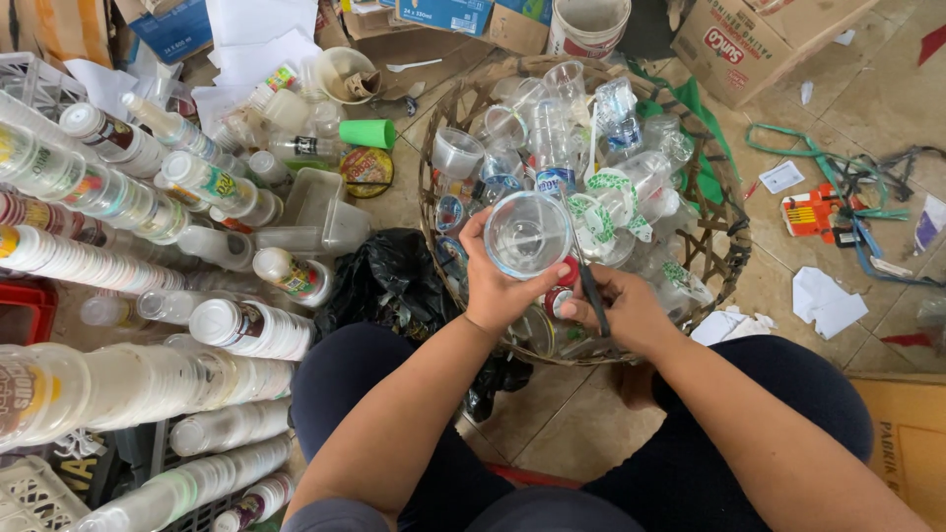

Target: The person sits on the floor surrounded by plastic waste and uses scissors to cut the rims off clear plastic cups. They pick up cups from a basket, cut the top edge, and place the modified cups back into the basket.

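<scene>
My left hand (498, 281) grips a clear plastic cup (527, 233) by its side, the open mouth facing up toward me. My right hand (623, 307) is closed on a thin dark-handled tool (589, 288), whose slim tip reaches up along the cup's right rim. Both hands hover over the near edge of a round woven basket (731, 222) heaped with clear plastic cups, bottles and torn lids. My knees in dark trousers frame the bottom of the view.
Long nested stacks of plastic cups (118, 384) lie to the left. A black plastic bag (389, 276) sits beside the basket. Cardboard boxes (759, 39), a white bucket (588, 25), a green cup (368, 133) and paper scraps lie on the tiled floor.
</scene>
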